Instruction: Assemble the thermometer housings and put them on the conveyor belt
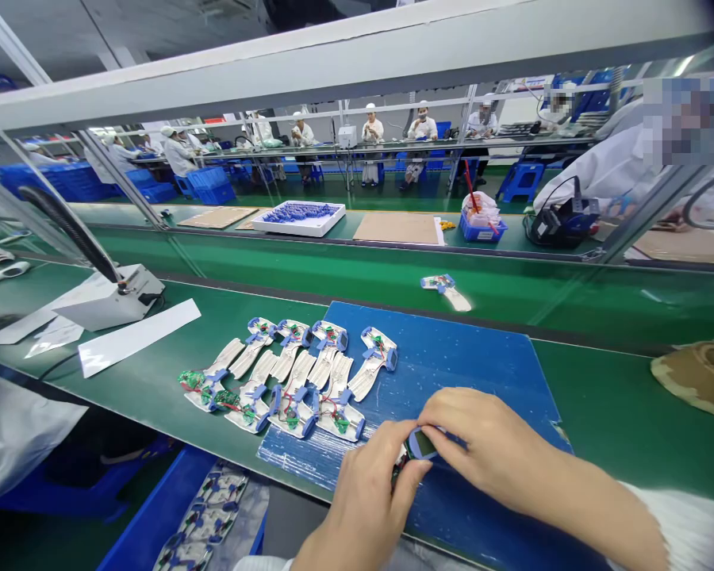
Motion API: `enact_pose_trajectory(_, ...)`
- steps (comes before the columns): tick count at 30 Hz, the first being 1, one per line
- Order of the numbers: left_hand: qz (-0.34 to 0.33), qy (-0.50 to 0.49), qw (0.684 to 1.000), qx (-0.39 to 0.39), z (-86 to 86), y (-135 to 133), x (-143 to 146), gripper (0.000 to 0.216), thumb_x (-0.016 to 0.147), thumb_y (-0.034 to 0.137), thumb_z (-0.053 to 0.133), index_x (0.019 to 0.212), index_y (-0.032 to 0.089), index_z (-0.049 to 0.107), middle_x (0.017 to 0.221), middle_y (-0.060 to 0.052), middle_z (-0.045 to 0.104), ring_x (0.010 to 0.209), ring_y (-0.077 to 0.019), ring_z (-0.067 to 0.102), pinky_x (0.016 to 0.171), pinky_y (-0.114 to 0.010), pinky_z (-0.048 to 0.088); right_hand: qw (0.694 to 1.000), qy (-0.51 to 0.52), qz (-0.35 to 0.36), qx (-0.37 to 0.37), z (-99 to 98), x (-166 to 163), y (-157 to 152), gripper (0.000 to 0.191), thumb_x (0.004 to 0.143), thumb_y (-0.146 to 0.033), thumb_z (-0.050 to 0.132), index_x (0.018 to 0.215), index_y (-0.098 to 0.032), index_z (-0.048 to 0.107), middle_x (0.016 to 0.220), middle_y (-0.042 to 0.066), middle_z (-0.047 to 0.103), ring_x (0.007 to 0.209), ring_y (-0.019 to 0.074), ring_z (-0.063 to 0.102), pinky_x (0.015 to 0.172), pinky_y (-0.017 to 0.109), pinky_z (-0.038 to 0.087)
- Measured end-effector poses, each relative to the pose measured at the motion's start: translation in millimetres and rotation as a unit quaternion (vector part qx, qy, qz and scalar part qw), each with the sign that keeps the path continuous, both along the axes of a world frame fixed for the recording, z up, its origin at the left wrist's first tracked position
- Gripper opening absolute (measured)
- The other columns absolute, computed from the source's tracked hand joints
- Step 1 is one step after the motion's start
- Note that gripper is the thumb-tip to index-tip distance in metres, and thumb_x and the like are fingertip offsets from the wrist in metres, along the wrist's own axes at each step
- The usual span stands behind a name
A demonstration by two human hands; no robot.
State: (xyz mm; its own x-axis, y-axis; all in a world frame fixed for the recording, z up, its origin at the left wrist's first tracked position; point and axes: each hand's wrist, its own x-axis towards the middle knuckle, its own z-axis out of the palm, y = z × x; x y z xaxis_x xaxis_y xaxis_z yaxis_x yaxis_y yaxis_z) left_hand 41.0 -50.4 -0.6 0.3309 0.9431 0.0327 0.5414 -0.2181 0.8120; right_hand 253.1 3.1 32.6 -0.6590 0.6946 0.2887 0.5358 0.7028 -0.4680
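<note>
Over the front of the blue mat [481, 357], both my hands hold an open infrared thermometer [424, 444] with a blue-framed dark screen facing up. My left hand [372, 480] wraps its lower side, thumb near the screen frame; a bit of green board shows under the fingers. With thumb and index finger, my right hand [481, 436] pinches the frame's upper edge. Most of the piece is hidden by my hands. To the left lie several open thermometer shells [291, 412] in two rows, white with blue parts, green boards and red wires. One more shell [376, 361] lies closest to my hands.
Beyond the bench, a green conveyor belt [309, 270] carries a single open shell [446, 290]. Across it stand a white tray [301, 218] of blue parts and a blue basket [481, 228]. A brown roll [699, 377] sits at right. A co-worker's sleeve [595, 159] reaches in beyond the belt.
</note>
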Motion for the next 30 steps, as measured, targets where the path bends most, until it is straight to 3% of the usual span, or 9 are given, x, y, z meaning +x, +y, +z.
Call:
enact_pose_trajectory(4,-0.003,0.033,0.999,-0.02,6.2,-2.7,1.8,0.031,0.104,0.033,0.051,0.132,0.03,0.063,0.118,-0.007,0.075,0.102,-0.0281,0.072,0.085,-0.039,0.052,0.991,-0.062,0.066,0.101,4.8,-1.9,9.5,0.026,0.105,-0.013,0.046,0.084,-0.018,0.061,0.08,0.002,0.062,0.071,0.0188,0.051,0.065,0.036,0.037)
enact_pose_trajectory(9,0.031,-0.015,0.998,-0.045,5.0,1.2,4.0,0.031,0.104,0.038,0.052,0.131,0.028,0.063,0.12,-0.006,0.076,0.103,-0.0264,0.072,0.091,-0.038,0.051,0.981,-0.077,0.083,0.157,2.4,-0.7,1.9,0.026,0.104,-0.011,0.044,0.084,-0.018,0.059,0.079,0.003,0.057,0.071,0.0191,0.046,0.066,0.037,0.036)
enact_pose_trajectory(13,0.052,-0.068,0.994,-0.063,5.2,4.8,4.6,0.029,0.104,0.039,0.051,0.126,0.027,0.065,0.118,-0.006,0.076,0.106,-0.0257,0.07,0.094,-0.037,0.05,0.989,-0.049,0.054,0.127,3.0,4.5,-10.0,0.022,0.105,-0.013,0.045,0.092,-0.019,0.062,0.084,0.004,0.06,0.074,0.019,0.052,0.069,0.037,0.04)
enact_pose_trajectory(17,0.07,-0.111,0.986,-0.1,5.5,5.2,5.2,0.033,0.104,0.047,0.05,0.122,0.026,0.067,0.111,-0.008,0.076,0.106,-0.0271,0.068,0.094,-0.038,0.05,0.995,0.009,0.01,0.102,2.8,8.0,-15.1,0.018,0.108,-0.021,0.049,0.122,-0.02,0.061,0.107,0.009,0.069,0.094,0.0212,0.063,0.08,0.038,0.05)
enact_pose_trajectory(19,0.076,-0.131,0.981,-0.118,4.4,4.3,6.2,0.036,0.103,0.051,0.05,0.121,0.026,0.068,0.108,-0.008,0.076,0.104,-0.0269,0.068,0.088,-0.036,0.051,0.993,0.005,0.006,0.114,-1.9,7.9,-15.0,0.019,0.109,-0.023,0.05,0.125,-0.02,0.059,0.111,0.01,0.068,0.098,0.022,0.063,0.082,0.039,0.052)
enact_pose_trajectory(22,0.082,-0.164,0.972,-0.15,0.7,1.9,7.4,0.04,0.102,0.056,0.052,0.123,0.025,0.067,0.096,-0.007,0.072,0.084,-0.0219,0.065,0.072,-0.03,0.049,0.988,0.005,0.016,0.152,-12.9,6.7,-14.6,0.014,0.107,-0.016,0.052,0.118,-0.016,0.061,0.107,0.01,0.068,0.095,0.0223,0.062,0.079,0.04,0.052)
enact_pose_trajectory(25,0.076,-0.254,0.939,-0.217,-5.0,-0.2,6.9,0.047,0.1,0.058,0.055,0.131,0.023,0.059,0.079,0.0,0.063,0.067,-0.0149,0.055,0.063,-0.026,0.044,0.986,0.046,0.015,0.163,-19.6,5.8,-16.3,0.018,0.104,-0.008,0.055,0.121,-0.014,0.06,0.106,0.011,0.067,0.096,0.0222,0.06,0.08,0.04,0.052)
enact_pose_trajectory(28,0.044,-0.361,0.891,-0.272,-10.9,-1.3,5.3,0.053,0.099,0.059,0.059,0.136,0.021,0.05,0.071,0.005,0.055,0.059,-0.0104,0.048,0.057,-0.023,0.038,0.991,0.091,0.008,0.095,-18.4,5.1,-19.8,0.025,0.104,-0.007,0.055,0.126,-0.017,0.059,0.108,0.01,0.065,0.097,0.02,0.059,0.081,0.037,0.053)
enact_pose_trajectory(30,0.031,-0.386,0.882,-0.271,-13.6,-1.6,4.5,0.059,0.096,0.06,0.064,0.136,0.02,0.048,0.068,0.007,0.053,0.056,-0.0084,0.043,0.055,-0.022,0.035,0.992,0.116,0.007,0.039,-16.3,4.1,-22.1,0.025,0.105,-0.008,0.053,0.125,-0.02,0.061,0.107,0.008,0.063,0.096,0.0184,0.059,0.081,0.034,0.054)
